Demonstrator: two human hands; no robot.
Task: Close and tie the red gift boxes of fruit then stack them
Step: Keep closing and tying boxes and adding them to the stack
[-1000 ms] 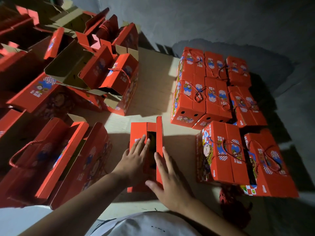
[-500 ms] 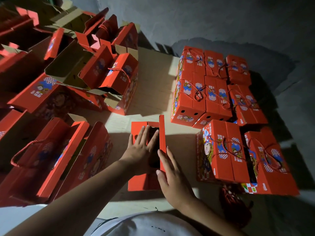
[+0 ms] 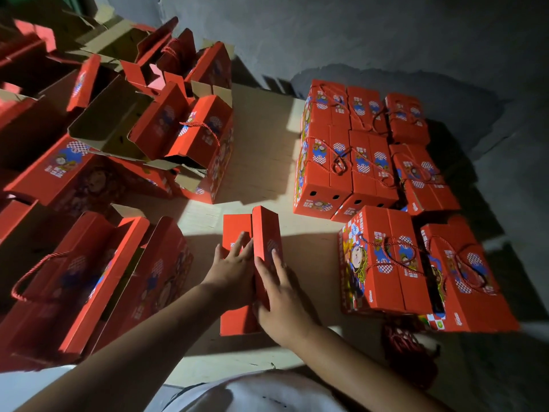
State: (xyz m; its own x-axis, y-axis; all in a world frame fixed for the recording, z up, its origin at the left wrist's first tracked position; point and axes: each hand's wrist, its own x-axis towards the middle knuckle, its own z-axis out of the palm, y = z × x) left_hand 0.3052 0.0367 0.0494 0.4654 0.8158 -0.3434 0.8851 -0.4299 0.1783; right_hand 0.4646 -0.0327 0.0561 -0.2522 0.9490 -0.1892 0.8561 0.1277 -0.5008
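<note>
A red gift box [image 3: 237, 226] stands on the pale board right in front of me, its two top flaps nearly meeting. My left hand [image 3: 230, 272] presses flat on the left flap with straight fingers. My right hand [image 3: 277, 298] pushes the raised right flap [image 3: 267, 230] inward, fingers straight along its side. Closed, string-tied red boxes [image 3: 344, 162] sit stacked at the right, with two more [image 3: 386, 263] nearer me.
Several open red boxes [image 3: 98, 281] with cord handles crowd the left side, and more open ones [image 3: 190, 138] lie at the back left. A bundle of red cord [image 3: 407, 346] lies on the floor at the lower right. A grey wall [image 3: 386, 34] stands behind.
The right flap has swung up and inward over the opening, narrowing the gap. My left hand moved onto the left flap and my right hand slid up along the right flap.
</note>
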